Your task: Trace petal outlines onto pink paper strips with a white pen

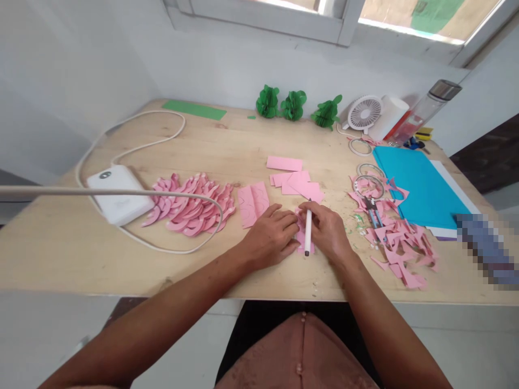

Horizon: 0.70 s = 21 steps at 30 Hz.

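Note:
A small pink paper piece (300, 237) lies on the table in front of me, partly covered by both hands. My left hand (275, 232) rests at its left side, with curled fingers pressed on the paper's edge. In my right hand (328, 227) is a white marker (308, 229) with dark ends, slanting over the paper; the fingertips are partly hidden. Just left of the hands stands a folded pink card (253, 204) with curved lines drawn on it. Beyond them are several loose pink paper rectangles (295, 182).
A heap of cut pink petal shapes (198, 205) lies left, beside a white power bank (120, 194) with a cable. Pink scraps (405, 248), scissors (373, 210) and tape rolls (368, 186) lie right, near blue sheets (421, 186). Green paper ornaments (293, 105) and a fan (365, 113) stand behind.

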Available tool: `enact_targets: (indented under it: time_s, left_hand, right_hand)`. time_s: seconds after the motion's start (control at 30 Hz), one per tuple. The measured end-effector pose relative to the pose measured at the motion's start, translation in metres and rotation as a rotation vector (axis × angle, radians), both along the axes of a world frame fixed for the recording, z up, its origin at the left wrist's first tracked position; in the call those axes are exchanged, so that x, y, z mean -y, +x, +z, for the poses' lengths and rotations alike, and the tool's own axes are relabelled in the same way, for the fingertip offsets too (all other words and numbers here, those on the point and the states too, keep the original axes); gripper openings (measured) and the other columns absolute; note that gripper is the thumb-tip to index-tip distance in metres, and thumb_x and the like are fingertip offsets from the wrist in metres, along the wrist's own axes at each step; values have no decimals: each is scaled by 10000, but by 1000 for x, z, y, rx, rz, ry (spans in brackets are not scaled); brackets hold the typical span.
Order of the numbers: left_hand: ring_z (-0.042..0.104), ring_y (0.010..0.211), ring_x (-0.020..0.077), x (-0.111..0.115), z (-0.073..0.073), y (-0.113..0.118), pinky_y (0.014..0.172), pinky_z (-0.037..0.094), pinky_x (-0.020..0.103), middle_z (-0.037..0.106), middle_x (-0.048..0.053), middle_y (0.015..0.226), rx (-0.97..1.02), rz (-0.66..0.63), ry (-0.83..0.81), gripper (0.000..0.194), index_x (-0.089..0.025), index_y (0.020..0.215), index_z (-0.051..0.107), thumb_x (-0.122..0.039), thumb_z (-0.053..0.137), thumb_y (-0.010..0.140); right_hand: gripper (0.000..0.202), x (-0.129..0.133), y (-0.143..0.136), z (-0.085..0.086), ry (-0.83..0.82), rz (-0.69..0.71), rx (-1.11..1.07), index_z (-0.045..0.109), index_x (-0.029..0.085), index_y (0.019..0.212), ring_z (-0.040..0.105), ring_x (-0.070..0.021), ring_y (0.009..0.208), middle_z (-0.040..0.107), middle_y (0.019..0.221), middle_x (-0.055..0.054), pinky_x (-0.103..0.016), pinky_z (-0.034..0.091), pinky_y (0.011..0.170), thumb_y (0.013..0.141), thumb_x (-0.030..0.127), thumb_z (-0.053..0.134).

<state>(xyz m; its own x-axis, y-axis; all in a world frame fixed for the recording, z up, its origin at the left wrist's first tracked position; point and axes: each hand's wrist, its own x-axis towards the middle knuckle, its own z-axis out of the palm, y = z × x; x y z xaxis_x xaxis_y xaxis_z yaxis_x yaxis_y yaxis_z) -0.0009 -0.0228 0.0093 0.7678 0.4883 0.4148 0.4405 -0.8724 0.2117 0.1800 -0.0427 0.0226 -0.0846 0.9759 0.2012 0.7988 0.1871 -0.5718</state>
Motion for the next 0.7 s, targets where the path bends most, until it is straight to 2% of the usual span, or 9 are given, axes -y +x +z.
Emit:
enact_targets:
  time_s: [0.43, 0.7]
  left_hand:
    - [579, 1122, 241, 0, -1, 0, 1071, 357, 455, 677, 85, 1075, -5, 1, 17, 142, -157, 939, 625, -238, 521, 887]
    - [580, 1115, 240, -1, -3, -1, 1068, 357, 456, 676, 85, 1071, 4, -2, 26, 140, -157, 938, 623, -246, 528, 885]
  right_hand:
    - [243, 0, 1, -2, -8, 6, -34, 665, 242, 1066, 662, -200, 857, 724, 966, -57, -309, 493, 774, 871, 204, 523]
    - [233, 0, 0, -1, -5, 6, -20, 669, 233, 1051, 661, -205, 839, 724, 931, -59, -314, 493, 760, 875, 209, 518]
